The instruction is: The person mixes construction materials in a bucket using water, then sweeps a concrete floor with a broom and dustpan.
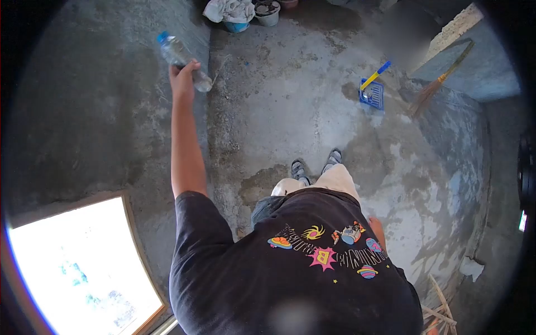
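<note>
One head-worn view — looking forward and steeply down over the wearer's shirt and floor.

A person is wearing a short-sleeved black T-shirt, its chest displaying outlined lettering around a pink starburst that is framing a yellow "B". Surrounding the words are appearing a yellow swirl, an orange-and-blue saucer shape, a striped ringed planet and small yellow stars. Cream legwear is showing below the hem, dark strapped sandals are covering the feet, and dark blue-grey cloth is hanging at the left hip.
</note>
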`<state>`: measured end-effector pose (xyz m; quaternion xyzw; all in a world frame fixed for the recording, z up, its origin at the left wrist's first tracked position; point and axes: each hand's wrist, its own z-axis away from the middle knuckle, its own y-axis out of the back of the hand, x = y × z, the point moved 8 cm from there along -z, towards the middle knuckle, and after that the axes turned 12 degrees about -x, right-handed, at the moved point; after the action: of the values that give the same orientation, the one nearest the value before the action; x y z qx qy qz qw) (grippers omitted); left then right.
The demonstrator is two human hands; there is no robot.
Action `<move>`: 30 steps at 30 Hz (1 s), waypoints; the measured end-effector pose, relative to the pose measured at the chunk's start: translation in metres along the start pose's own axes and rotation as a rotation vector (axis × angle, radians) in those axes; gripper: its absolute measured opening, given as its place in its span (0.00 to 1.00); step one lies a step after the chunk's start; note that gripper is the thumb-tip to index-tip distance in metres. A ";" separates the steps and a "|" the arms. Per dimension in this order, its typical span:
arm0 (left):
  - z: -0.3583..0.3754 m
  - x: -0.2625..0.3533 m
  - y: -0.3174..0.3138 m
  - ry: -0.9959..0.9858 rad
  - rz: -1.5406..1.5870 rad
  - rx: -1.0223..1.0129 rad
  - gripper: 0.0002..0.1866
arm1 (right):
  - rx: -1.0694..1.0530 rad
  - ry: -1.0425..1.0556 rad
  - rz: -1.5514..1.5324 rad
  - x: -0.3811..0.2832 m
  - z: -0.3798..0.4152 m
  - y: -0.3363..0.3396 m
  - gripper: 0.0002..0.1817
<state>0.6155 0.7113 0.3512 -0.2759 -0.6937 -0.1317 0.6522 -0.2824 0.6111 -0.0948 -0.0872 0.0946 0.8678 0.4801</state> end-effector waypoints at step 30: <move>0.224 0.116 0.016 -0.370 -0.456 0.517 0.18 | -0.021 0.295 0.108 -0.065 0.012 0.128 0.14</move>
<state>0.4385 0.8706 0.4357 0.0398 -0.8533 -0.0423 0.5181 -0.3575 0.4944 -0.0570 -0.2135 0.1594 0.8711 0.4126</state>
